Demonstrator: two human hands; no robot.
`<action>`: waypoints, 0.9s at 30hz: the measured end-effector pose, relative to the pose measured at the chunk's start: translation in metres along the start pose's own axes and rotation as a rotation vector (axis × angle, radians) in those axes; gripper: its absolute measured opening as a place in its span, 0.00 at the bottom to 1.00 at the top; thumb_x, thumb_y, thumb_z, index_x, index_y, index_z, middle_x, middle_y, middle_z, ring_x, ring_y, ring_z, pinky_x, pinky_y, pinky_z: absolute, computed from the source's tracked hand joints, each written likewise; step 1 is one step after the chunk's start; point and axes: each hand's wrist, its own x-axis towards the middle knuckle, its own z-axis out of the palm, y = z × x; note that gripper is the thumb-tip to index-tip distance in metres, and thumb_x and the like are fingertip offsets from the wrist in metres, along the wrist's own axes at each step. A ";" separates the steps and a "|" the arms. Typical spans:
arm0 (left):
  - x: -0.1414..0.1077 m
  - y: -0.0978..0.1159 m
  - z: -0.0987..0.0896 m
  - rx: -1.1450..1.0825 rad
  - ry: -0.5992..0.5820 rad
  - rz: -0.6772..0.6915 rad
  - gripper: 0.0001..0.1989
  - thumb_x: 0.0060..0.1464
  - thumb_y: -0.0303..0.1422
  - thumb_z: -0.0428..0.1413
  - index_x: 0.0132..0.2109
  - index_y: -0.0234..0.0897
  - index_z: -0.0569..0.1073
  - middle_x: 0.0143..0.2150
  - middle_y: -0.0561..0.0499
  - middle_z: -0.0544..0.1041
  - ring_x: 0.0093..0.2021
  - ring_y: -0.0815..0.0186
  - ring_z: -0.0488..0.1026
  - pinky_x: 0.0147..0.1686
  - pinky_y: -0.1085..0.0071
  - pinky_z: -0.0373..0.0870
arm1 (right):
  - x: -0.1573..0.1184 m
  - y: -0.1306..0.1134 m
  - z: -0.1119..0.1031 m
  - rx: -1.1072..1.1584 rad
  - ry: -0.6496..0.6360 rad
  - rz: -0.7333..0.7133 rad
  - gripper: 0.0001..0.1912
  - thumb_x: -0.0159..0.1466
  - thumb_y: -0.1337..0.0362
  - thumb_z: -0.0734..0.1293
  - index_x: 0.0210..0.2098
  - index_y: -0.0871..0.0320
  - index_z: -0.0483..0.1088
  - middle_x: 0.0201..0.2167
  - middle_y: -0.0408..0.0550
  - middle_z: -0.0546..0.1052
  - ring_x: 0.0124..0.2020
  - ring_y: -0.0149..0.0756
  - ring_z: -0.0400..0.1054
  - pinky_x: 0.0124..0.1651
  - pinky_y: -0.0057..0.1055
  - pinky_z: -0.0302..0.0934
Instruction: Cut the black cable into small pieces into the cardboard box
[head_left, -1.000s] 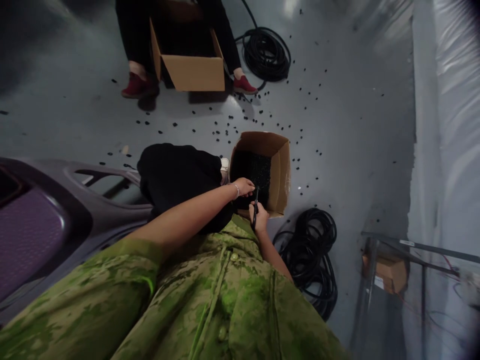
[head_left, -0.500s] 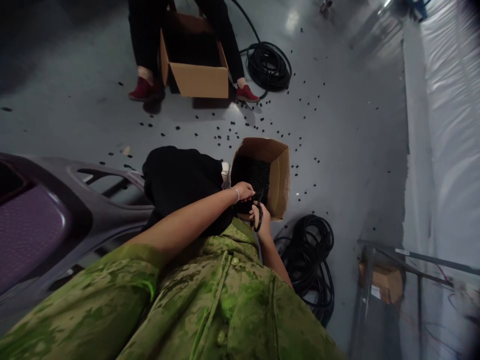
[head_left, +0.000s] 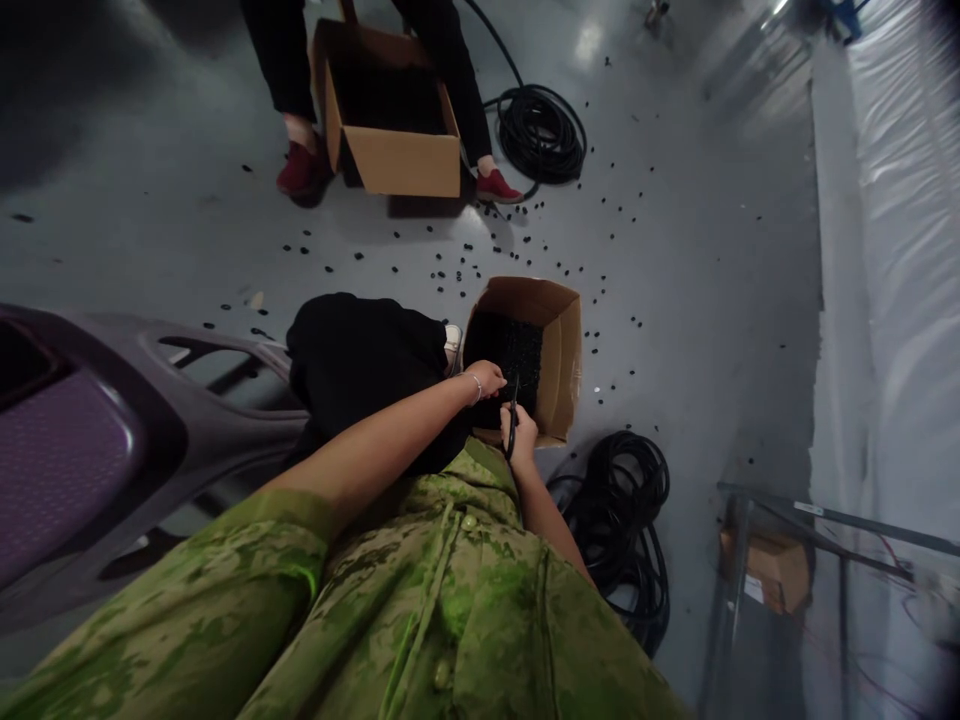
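Observation:
Over the near side of an open cardboard box (head_left: pixel 561 372), both my hands are close together. My left hand (head_left: pixel 487 380), with a bracelet at the wrist, is closed in a pinch; what it holds is too small to name. My right hand (head_left: pixel 522 432) is wrapped round black-handled scissors (head_left: pixel 512 425), whose blades point away from me, close to my left fingertips. Small black pieces (head_left: pixel 525 350) fill the bottom of the box.
Black hose coils (head_left: pixel 619 500) lie right of the box. A person's legs with red shoes (head_left: pixel 496 187) straddle another cardboard box (head_left: pixel 409 165), beside a second hose coil (head_left: pixel 540 135). Small black rings dot the floor. A purple-grey chair (head_left: pixel 67 450) stands left, a metal frame (head_left: pixel 739 560) right.
My right hand has turned slightly and the scissors look more edge-on, their handles nearer my body. The other person's shoe on the left has shifted right.

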 end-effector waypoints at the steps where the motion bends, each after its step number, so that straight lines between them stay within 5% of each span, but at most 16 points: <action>1: 0.000 0.000 0.000 0.002 0.001 -0.002 0.08 0.61 0.29 0.53 0.37 0.31 0.76 0.20 0.56 0.67 0.16 0.76 0.57 0.17 0.79 0.55 | 0.001 0.001 0.001 -0.006 0.004 -0.016 0.23 0.63 0.48 0.61 0.40 0.60 0.76 0.27 0.44 0.76 0.28 0.32 0.67 0.33 0.26 0.61; 8: 0.001 0.000 -0.001 -0.050 0.006 -0.007 0.08 0.61 0.29 0.53 0.36 0.32 0.75 0.20 0.57 0.66 0.16 0.76 0.58 0.19 0.79 0.55 | -0.002 0.007 0.002 0.126 -0.023 0.119 0.26 0.62 0.43 0.60 0.37 0.61 0.74 0.17 0.38 0.67 0.18 0.28 0.61 0.23 0.23 0.55; 12: 0.001 -0.001 -0.001 -0.136 0.034 -0.023 0.06 0.61 0.29 0.55 0.39 0.32 0.75 0.21 0.57 0.68 0.17 0.77 0.58 0.19 0.79 0.54 | -0.003 -0.002 -0.005 0.325 -0.047 0.189 0.27 0.60 0.44 0.64 0.44 0.62 0.73 0.19 0.37 0.67 0.16 0.26 0.59 0.20 0.22 0.53; 17: -0.001 0.000 -0.001 -0.204 0.023 0.025 0.07 0.61 0.28 0.53 0.40 0.32 0.76 0.23 0.56 0.69 0.18 0.77 0.59 0.20 0.80 0.55 | -0.009 -0.015 -0.019 0.480 -0.133 0.226 0.28 0.60 0.46 0.67 0.50 0.62 0.71 0.25 0.43 0.74 0.21 0.28 0.66 0.23 0.23 0.58; 27: 0.002 -0.001 0.002 -0.220 -0.010 0.083 0.09 0.59 0.30 0.56 0.44 0.33 0.80 0.21 0.57 0.67 0.17 0.77 0.57 0.19 0.80 0.55 | -0.013 -0.022 -0.021 0.388 -0.153 0.160 0.24 0.61 0.51 0.66 0.49 0.61 0.72 0.29 0.46 0.77 0.25 0.29 0.68 0.27 0.24 0.61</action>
